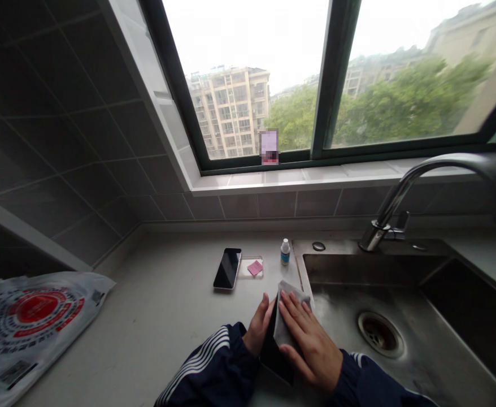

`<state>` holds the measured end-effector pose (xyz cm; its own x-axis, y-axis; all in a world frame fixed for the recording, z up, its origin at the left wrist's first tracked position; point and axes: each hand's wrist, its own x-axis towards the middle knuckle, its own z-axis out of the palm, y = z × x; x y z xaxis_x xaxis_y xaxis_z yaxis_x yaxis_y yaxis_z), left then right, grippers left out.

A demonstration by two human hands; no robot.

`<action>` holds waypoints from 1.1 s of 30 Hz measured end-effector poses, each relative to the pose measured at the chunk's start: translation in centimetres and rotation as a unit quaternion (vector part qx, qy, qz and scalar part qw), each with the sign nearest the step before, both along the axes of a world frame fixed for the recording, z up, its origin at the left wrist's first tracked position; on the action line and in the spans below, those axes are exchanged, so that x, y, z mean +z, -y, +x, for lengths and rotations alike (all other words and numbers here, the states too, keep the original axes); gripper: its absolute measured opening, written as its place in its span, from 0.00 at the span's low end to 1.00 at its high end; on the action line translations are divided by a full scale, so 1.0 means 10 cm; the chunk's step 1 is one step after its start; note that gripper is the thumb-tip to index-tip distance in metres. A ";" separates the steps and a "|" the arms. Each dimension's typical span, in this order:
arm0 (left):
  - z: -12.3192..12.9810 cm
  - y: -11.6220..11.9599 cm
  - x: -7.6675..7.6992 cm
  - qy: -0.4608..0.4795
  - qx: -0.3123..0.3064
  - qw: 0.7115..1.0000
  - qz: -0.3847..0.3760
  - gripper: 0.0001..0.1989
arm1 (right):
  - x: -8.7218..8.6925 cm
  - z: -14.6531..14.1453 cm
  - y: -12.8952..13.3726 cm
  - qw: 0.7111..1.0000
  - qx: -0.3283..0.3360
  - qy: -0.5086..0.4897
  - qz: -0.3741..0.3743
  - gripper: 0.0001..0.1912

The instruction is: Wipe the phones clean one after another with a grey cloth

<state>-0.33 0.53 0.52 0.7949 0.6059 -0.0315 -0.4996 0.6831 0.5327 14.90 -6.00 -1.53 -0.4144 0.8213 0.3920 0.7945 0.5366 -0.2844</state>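
Grey cloth (280, 329) pressed onto a dark flat device (272, 359) beside the sink (303, 274)'s left edge.
The device's long axis points windowward, slightly rightward; the left hand (256, 333) grips its left side, thumb raised; the right hand (314, 343) lies flat, fingers nearly straight. The plastic bag (40, 316)'s lettering is illegible.

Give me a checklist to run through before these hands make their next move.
1. Left hand supporting the dark flat device: ok.
2. Grey cloth lying against the device, under the right hand: ok.
3. Small bottle upright with its white cap on: ok.
4. Phone lying flat on the counter: ok.
5. Device surface beneath the cloth free of marks: cannot tell, it is covered.
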 end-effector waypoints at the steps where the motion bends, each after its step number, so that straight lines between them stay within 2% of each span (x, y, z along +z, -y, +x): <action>1: -0.01 0.00 0.00 -0.007 -0.001 1.000 -0.010 0.36 | 0.02 -0.02 0.02 1.000 0.016 0.004 -0.005 0.36; 7: -0.01 -0.01 0.03 -0.046 0.045 0.996 -0.057 0.36 | 0.14 -0.10 0.12 0.995 0.094 0.014 -0.016 0.35; 11: 0.01 -0.01 0.08 -0.056 0.042 0.995 -0.066 0.37 | 0.16 -0.10 0.12 0.994 0.104 0.021 -0.017 0.34; 15: 0.01 0.01 0.10 -0.044 0.018 0.998 -0.048 0.39 | 0.13 -0.08 0.10 0.997 0.074 0.016 0.003 0.32; 20: -0.03 0.03 0.02 -0.027 -0.019 0.999 -0.003 0.39 | 0.08 -0.02 0.03 0.999 0.015 0.018 0.032 0.33; 25: -0.03 0.04 -0.02 -0.021 -0.010 0.998 0.064 0.35 | 0.05 0.05 -0.04 0.998 -0.033 0.007 0.053 0.34; 33: -0.02 0.08 0.05 -0.019 -0.014 0.996 0.087 0.36 | 0.04 0.10 -0.08 0.998 -0.045 0.003 0.047 0.34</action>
